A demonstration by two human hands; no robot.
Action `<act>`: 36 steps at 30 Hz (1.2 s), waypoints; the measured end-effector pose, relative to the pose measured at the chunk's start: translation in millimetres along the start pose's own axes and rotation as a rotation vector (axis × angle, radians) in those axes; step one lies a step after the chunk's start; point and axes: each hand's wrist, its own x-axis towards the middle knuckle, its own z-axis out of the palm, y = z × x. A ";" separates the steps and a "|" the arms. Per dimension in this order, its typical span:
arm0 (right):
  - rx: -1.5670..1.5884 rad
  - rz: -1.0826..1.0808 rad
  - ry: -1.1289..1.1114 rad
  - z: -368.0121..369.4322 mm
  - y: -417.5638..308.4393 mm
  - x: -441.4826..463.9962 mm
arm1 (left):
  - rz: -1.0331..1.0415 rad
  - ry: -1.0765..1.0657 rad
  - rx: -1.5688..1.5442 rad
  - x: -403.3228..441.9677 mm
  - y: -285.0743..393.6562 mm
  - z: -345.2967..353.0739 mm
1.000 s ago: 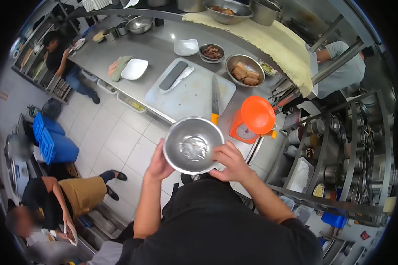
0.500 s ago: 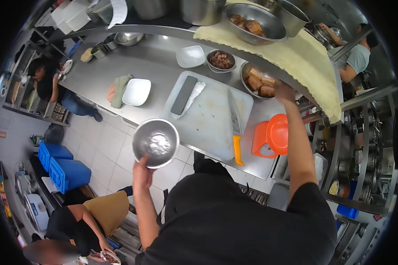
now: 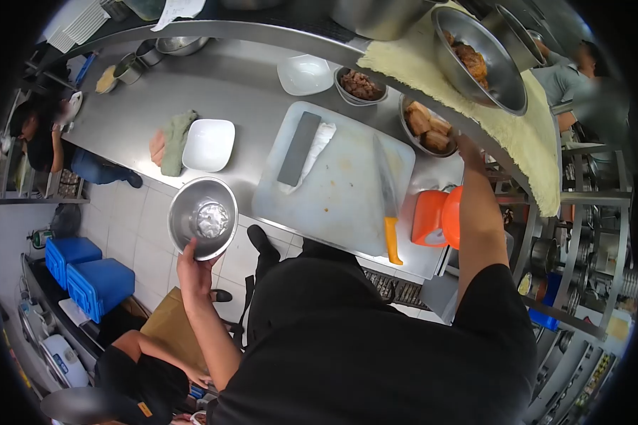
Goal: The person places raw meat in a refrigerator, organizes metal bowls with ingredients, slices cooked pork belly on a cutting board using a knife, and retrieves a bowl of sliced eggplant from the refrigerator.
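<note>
My left hand (image 3: 194, 273) holds an empty steel bowl (image 3: 203, 218) by its near rim, off the front edge of the counter. My right hand (image 3: 469, 150) reaches to the right rim of a steel bowl with large pieces of cooked meat (image 3: 429, 129); its fingers are mostly hidden. Left of that bowl, a smaller bowl holds chopped meat (image 3: 361, 84). The white cutting board (image 3: 333, 185) carries a grey sharpening stone (image 3: 299, 149), a crumpled white cloth (image 3: 317, 154) and a knife with a yellow handle (image 3: 392, 241). An orange scale (image 3: 428, 218) stands beside the board.
White square dishes (image 3: 209, 144) and folded cloths (image 3: 177, 142) lie on the steel counter (image 3: 127, 113). An overhead shelf carries a meat bowl (image 3: 480, 60). Co-workers are at the far left, lower left and upper right. Blue bins (image 3: 101, 287) stand at left.
From both hands on the empty bowl, my right hand has let go and reached to the meat bowl. My left hand has carried the empty bowl leftward.
</note>
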 end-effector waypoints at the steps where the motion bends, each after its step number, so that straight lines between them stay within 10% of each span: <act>1: 0.009 0.003 0.007 2.4 -1.2 0.4 | -0.004 0.018 0.013 3.0 6.1 1.7; 8: 0.199 0.092 0.005 15.0 8.7 7.3 | -0.004 -0.023 0.019 22.2 42.1 -6.7; 13: 0.653 0.617 -0.084 -5.2 -7.3 -11.3 | 0.010 0.007 0.024 30.2 48.5 -7.9; 16: 0.846 0.478 -0.090 -12.8 0.4 -32.1 | 0.005 -0.002 0.014 34.2 51.4 -14.6; 36: 0.520 0.587 -0.264 -60.4 -3.0 -51.0 | 0.037 0.020 0.006 53.7 56.4 -3.7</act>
